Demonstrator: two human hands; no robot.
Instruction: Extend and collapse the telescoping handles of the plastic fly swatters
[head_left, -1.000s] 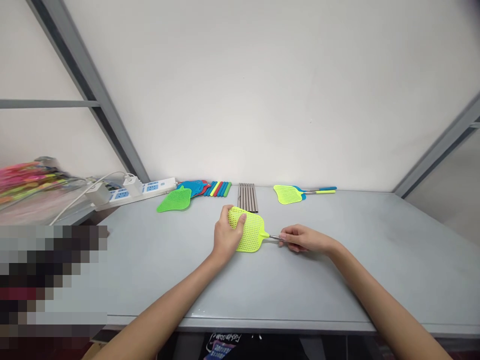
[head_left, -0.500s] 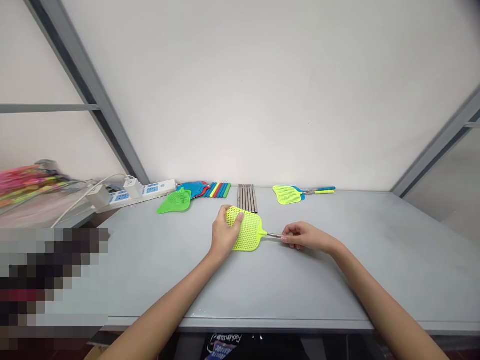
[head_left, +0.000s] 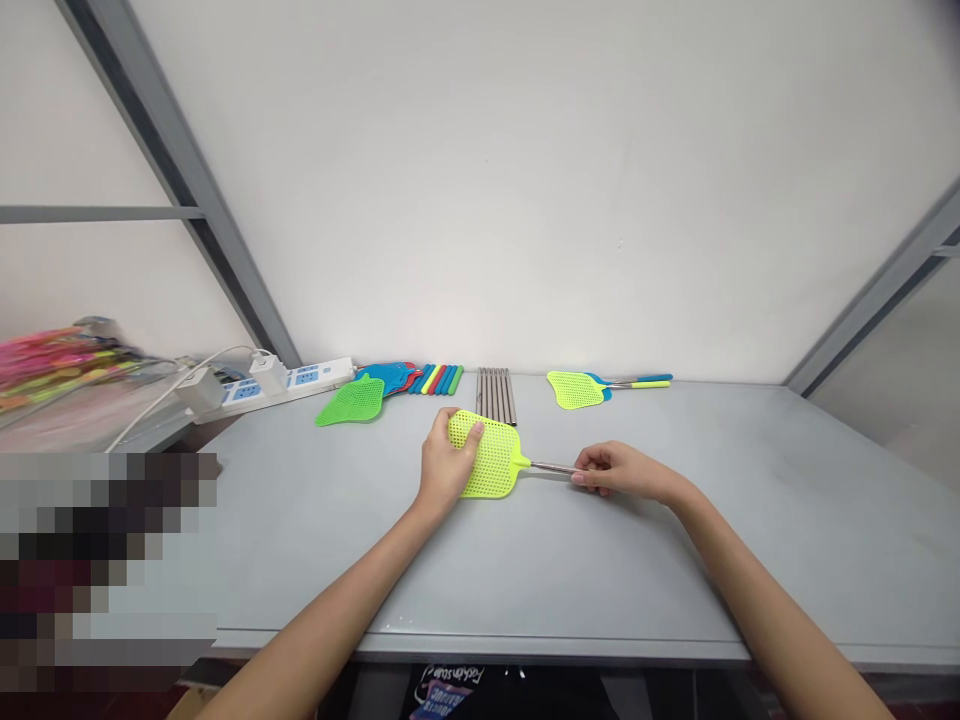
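Nearest: dark garment with printed lettering (head_left: 450, 695) below the bench (head_left: 525, 575) front edge, lower than both hands. Pixelated block (head_left: 105, 560) covers the area well left of the left forearm.

Left hand (head_left: 444, 462): clamped on a yellow-green fly swatter head (head_left: 495, 462), thumb on top of the mesh, fingers mostly hidden at its left edge. Right hand (head_left: 622, 470): thumb and fingers pinching the thin metal rod (head_left: 551, 467) at its right part, other fingers curled in; rod's end hidden in the grip. So the swatter lies between the hands, head left, rod running right, above the grey bench top.

Just beyond the left hand and held head: row of metal tubes (head_left: 496, 397), side by side. Beyond the left hand, to its left: green swatter head (head_left: 352, 402), overlapping blue swatter heads (head_left: 386, 377), red one (head_left: 411, 378) poking out; coloured handle grips (head_left: 438, 379) lined up next to them. Beyond the right hand: yellow-green swatter (head_left: 577, 390) over a blue swatter (head_left: 654, 378), handles pointing right.

Far left of the left hand: white power strip (head_left: 324, 372), plugs in it. Behind everything, pale wall (head_left: 487, 200).
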